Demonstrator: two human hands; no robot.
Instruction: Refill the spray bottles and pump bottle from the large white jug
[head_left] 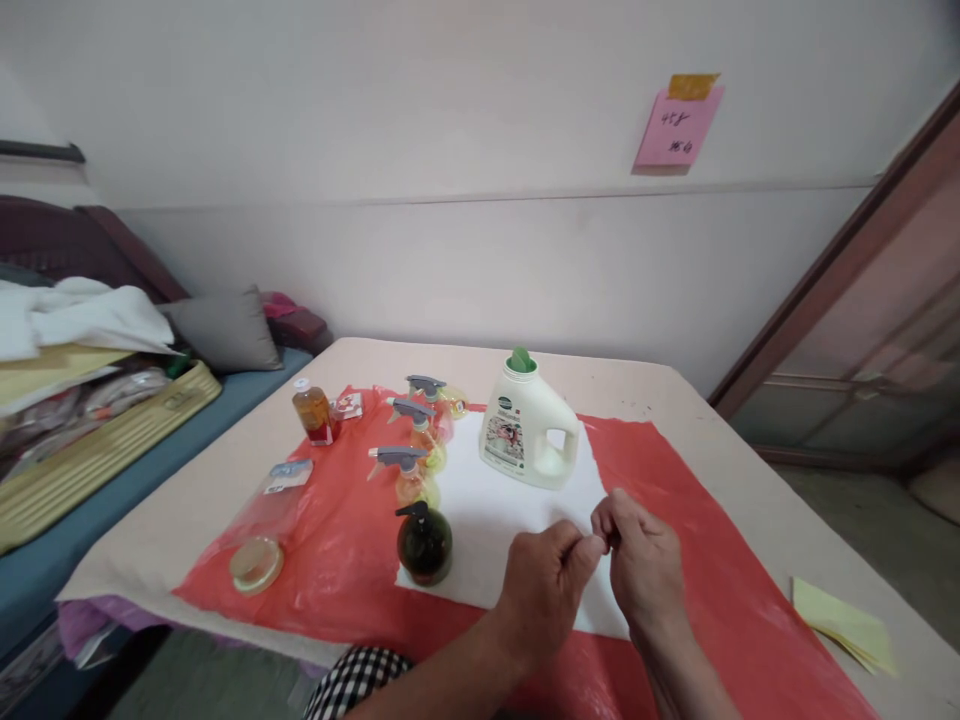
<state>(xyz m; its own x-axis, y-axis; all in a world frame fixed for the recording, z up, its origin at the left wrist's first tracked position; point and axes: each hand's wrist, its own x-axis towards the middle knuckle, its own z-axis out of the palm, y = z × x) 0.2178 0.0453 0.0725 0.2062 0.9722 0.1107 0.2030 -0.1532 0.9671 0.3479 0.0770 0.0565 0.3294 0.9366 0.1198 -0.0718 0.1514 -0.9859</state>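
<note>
White sheet (487, 510) lying flat on the red plastic cover (675, 500), directly beneath the left hand (544, 585) and right hand (645, 565), whose fingertips pinch together on something too small to identify; detergent jug (529, 425) stands just beyond the grip.
</note>
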